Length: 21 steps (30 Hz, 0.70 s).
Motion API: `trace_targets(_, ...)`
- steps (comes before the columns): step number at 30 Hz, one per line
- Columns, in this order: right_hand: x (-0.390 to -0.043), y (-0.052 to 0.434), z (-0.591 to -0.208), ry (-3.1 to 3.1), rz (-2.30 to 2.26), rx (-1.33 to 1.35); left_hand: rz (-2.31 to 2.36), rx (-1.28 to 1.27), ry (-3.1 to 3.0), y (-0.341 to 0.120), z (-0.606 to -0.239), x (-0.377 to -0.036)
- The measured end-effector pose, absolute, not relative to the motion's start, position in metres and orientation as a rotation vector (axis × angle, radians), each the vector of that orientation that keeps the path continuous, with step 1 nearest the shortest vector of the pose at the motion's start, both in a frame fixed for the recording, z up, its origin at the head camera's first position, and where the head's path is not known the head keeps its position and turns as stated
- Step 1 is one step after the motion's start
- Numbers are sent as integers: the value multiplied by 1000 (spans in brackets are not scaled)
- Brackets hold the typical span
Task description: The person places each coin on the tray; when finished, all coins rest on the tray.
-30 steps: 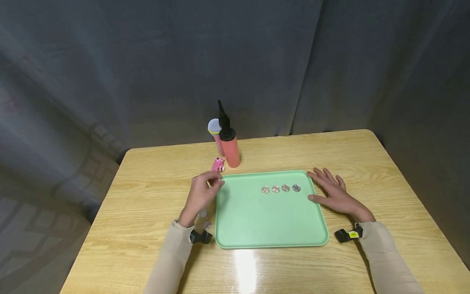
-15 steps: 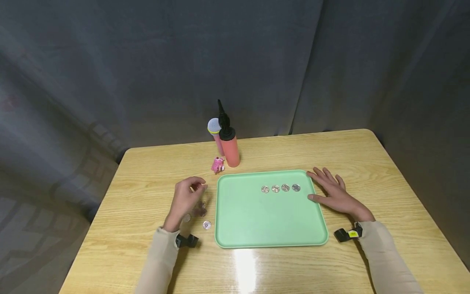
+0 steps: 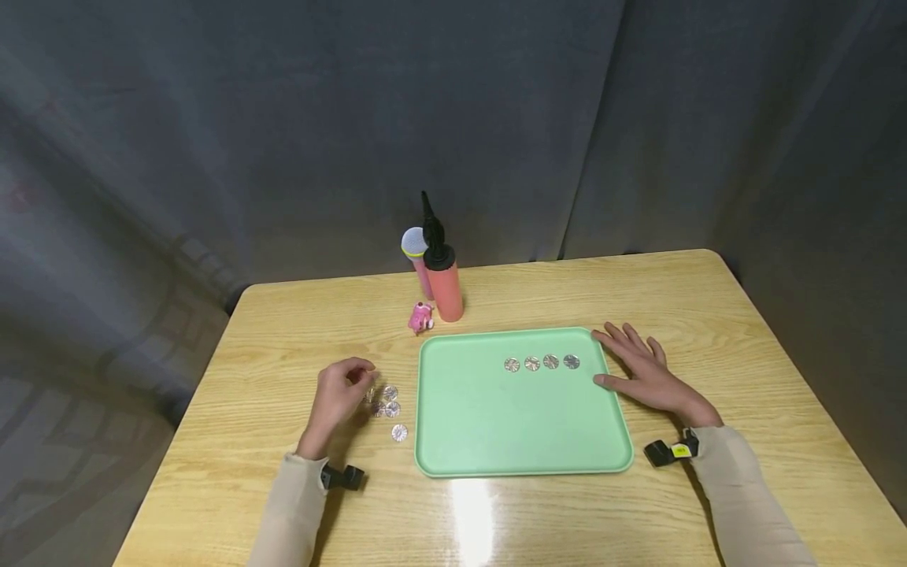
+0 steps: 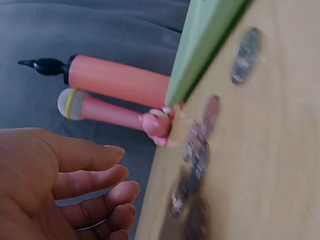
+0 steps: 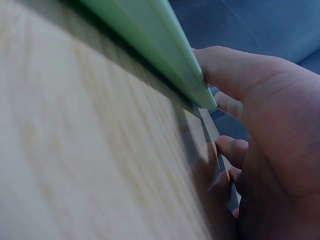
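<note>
While the L hand point(image 3: 338, 398) hangs over the left part of the table point(image 3: 283, 346), its fingers are loosely bent w/ a gap to the thumb; no disc shows betw. them, so it looks to hold nothing. Just beside and under its fingertips lies a bunch of shiny loose discs point(image 3: 393, 409), flat on the wood, betw. hand & tray; exact no. can't tell, as the fingers cover some. One near disc point(image 3: 400, 433) sits apart from the bunch, close to the tray's left edge.

R hand point(image 3: 645, 378) is spread, not clenched, thumb & index touching the right rim of the green tray point(image 3: 524, 425). On the tray, toward the far right, a row of four discs point(image 3: 532, 364) lies flat, evenly spaced.

Discs prob. light, stiff & slick, maybe easy to scratch; best pinched by opp. edges, thumb vs. index, tipping one edge up 1st since they lie so flat. Tray prob. light, rigid plastic, apt to slide if bumped; hold at the rim.

Far side, approx. centre: pink pump point(image 3: 446, 295), toy mic point(image 3: 414, 242), small pink figure point(image 3: 421, 318).
</note>
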State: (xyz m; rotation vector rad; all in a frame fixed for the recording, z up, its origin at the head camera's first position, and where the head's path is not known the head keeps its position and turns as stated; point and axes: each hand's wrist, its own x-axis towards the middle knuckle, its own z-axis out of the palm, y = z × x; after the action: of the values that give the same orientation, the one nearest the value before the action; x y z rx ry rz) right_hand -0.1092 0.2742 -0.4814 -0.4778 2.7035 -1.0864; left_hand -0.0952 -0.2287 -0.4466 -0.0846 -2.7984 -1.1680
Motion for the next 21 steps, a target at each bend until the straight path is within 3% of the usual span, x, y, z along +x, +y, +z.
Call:
trace_targets(12, -110, 274, -482, 2697, -1095, -488, -1229, 62, -2907, -249, -462, -85)
trace_targets(21, -110, 274, -482, 2690, -1093, -469, -1161, -64, -2997, -252, -464, -85)
